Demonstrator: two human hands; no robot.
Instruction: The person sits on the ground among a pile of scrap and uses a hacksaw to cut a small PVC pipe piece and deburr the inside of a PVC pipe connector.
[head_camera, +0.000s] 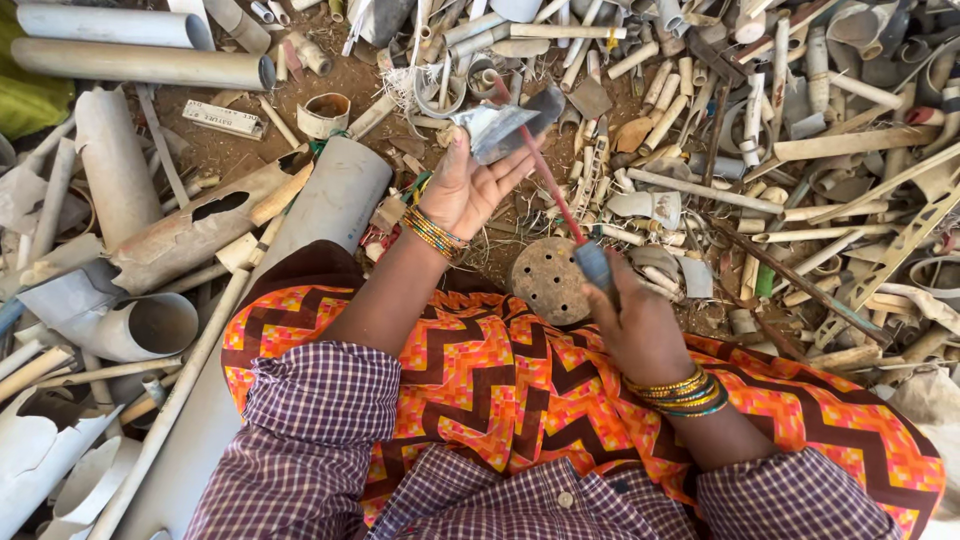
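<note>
Left hand (462, 188) grips grey plastic scrap (503, 128) at fingertips, above-left of right hand (632, 322). Right hand clenched on red-shafted hammer (560, 205); shaft runs diagonally up-left, head touching scrap.

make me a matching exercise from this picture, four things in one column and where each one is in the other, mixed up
Things:
1. grey plastic piece
2. red-handled tool
3. round perforated disc
4. big grey pipe

Places:
A. gripped in the right hand
B. on the ground just past the lap, between the forearms
C. held up in the left hand
D. lying on the ground outside the left arm

Pairs: 1-C, 2-A, 3-B, 4-D
</note>
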